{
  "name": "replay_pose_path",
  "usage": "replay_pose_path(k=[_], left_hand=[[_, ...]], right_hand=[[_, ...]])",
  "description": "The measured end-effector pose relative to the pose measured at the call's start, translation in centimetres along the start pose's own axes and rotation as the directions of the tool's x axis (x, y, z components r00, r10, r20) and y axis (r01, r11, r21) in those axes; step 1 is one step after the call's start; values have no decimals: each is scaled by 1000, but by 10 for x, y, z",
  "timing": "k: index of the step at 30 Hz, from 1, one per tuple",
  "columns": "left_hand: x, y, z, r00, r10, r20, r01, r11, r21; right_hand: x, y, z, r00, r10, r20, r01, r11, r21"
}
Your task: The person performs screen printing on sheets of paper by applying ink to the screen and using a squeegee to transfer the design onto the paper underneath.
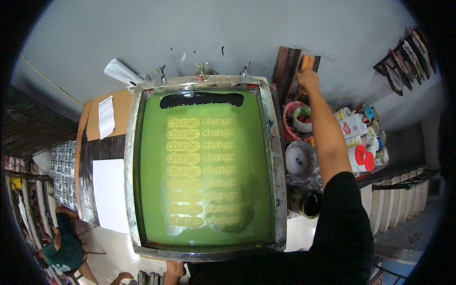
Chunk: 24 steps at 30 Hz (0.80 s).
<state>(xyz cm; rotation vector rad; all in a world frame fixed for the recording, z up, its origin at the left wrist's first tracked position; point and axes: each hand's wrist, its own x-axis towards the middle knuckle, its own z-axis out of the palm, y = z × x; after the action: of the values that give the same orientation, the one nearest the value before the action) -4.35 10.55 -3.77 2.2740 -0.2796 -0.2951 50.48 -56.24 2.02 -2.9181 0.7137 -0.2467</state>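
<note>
A silkscreen frame [129, 190] with green mesh [251, 156] lies in front of me, bearing several rows of pale lettering. Across the mesh's far end runs a thick band of black ink [202, 100]. My right hand [308, 81] reaches to the far right, closed around a squeegee [309, 63] with an orange part, by the wall. Beside it leans a darker wooden board [286, 69], perhaps another squeegee. At the frame's near edge is my left hand [175, 269], its fingers curled against the edge and partly hidden.
Hinge clamps [202, 71] line the frame's far side. White paper [110, 194] and brown cardboard [121, 111] lie left. On the right stand a pink bucket [288, 121], a tub of white stuff [300, 160], a dark ink can [306, 203] and several bottles [361, 156]. Another person [64, 247] sits lower left.
</note>
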Motion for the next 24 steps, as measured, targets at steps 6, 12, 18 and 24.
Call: replay_pose_path(k=[6,12,18,24], left_hand=[[9,11,-4,1000,4,-14,-5,994,-108],[13,7,-2,935,322,-150,-298,941,163],[42,38,-14,997,76,-18,-78,982,-173],[59,65,-28,999,20,-25,-27,952,-304]], right_hand=[[-3,2,5,968,217,-128,-198,969,149],[-30,7,-111,945,301,-129,-238,902,361],[-126,-10,-283,818,155,-554,211,815,539],[-205,-39,-247,970,-99,-224,231,71,970]])
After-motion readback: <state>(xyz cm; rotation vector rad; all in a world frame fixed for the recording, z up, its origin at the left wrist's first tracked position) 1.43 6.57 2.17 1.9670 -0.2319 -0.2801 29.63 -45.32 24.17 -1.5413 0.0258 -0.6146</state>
